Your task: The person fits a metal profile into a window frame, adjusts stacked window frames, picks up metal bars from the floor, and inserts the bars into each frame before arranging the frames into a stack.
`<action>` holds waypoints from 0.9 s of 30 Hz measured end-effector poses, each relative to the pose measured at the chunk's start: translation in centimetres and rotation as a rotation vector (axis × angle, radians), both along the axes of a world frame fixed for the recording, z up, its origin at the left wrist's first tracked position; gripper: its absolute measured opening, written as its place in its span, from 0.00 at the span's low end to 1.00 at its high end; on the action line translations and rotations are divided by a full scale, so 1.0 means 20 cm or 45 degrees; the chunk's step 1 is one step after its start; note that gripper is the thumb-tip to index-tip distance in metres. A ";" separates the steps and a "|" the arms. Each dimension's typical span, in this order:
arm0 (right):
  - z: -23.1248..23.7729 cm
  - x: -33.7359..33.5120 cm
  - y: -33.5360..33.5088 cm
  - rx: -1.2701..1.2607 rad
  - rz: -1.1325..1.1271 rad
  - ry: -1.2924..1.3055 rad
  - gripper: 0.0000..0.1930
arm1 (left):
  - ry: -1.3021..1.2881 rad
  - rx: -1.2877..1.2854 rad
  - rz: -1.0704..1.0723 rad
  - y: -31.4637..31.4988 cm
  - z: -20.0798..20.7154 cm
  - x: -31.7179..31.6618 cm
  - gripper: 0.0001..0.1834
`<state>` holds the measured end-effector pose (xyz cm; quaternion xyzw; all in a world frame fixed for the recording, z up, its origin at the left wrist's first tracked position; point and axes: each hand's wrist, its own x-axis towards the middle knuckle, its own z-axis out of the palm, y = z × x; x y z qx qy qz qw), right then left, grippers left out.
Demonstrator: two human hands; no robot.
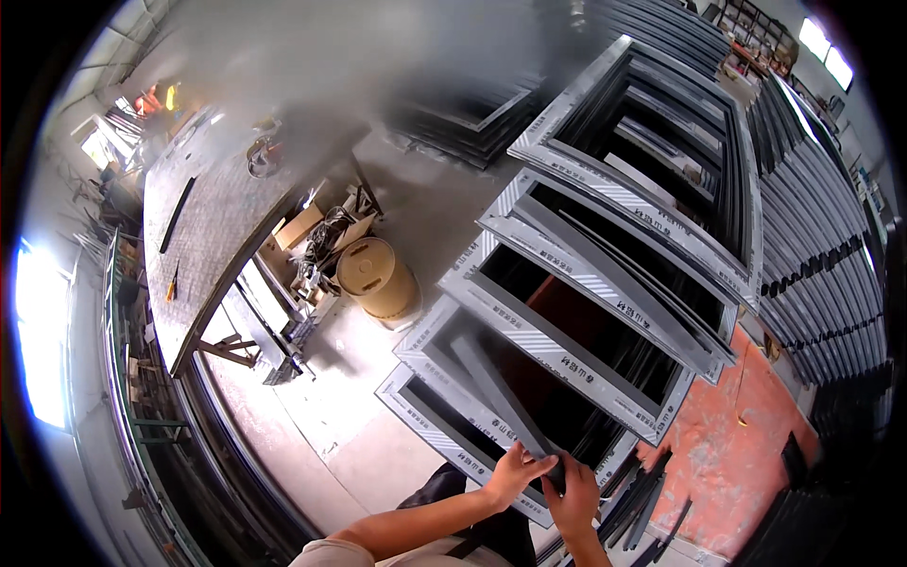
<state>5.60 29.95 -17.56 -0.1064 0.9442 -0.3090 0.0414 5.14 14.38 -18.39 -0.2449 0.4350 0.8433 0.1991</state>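
Both my hands are closed around the near end of a dark grey metal profile bar (pixel 505 397), at the lower middle of the view. My left hand (pixel 515 472) pinches it from the left side. My right hand (pixel 574 499) grips its end, with the fingers partly hidden. The bar slants away to the far left, above a stack of dark window frames (pixel 557 350) covered in printed pale film. Another frame (pixel 453 420) lies nearest my body, under the bar.
Taller frames (pixel 652 203) stand at the far right. A large workbench (pixel 213 227) on the left carries a black strip (pixel 178 215) and a screwdriver (pixel 172 282). Beside it stands a brown drum (pixel 378 279). Stacked profiles (pixel 812 255) line the right, and loose strips (pixel 647 506) lie near an orange-red surface (pixel 727 444).
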 end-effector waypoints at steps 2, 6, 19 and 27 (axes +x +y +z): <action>-0.03 0.00 -0.04 0.023 -0.029 0.013 0.28 | 0.008 -0.068 -0.064 -0.04 -0.04 0.02 0.20; -0.31 -0.05 0.02 -0.012 0.018 0.189 0.23 | 0.520 -0.824 -0.437 -0.18 -0.13 0.02 0.29; -0.51 -0.30 0.04 0.215 0.028 -0.572 0.30 | 1.311 -2.276 -1.181 -0.62 -0.56 -0.41 0.23; -0.46 -0.26 0.03 0.250 0.028 -0.618 0.31 | 1.237 -2.170 -1.293 -0.62 -0.38 -0.36 0.26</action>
